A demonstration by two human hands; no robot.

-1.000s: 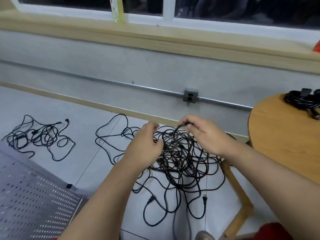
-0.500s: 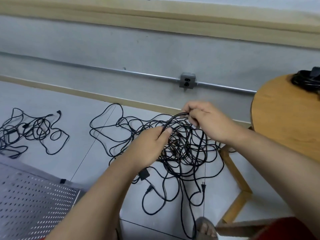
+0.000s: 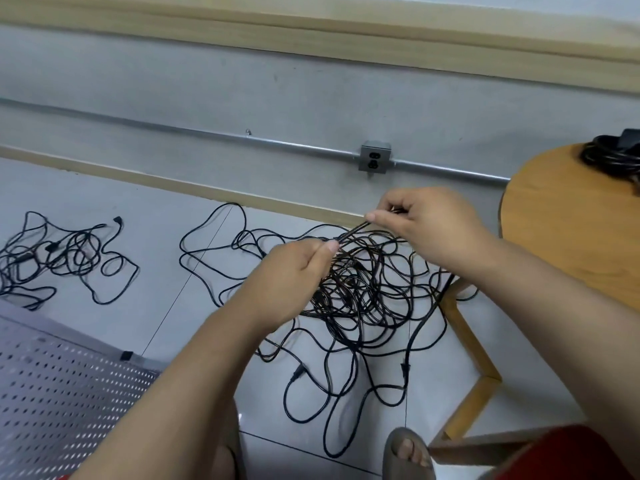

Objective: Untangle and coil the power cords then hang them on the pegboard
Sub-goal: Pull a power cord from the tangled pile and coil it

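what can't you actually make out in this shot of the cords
Head view only:
Big tangle: cord count unreadable; strands overlap and the left hand covers part.
Strand: how it continues is hidden inside the right hand's curled fingers.
Small tangle: cut off by the left edge.
Cord bundle on the round table: cut off by the right edge.
Pegboard: cut by left and bottom edges; hooks not in view.
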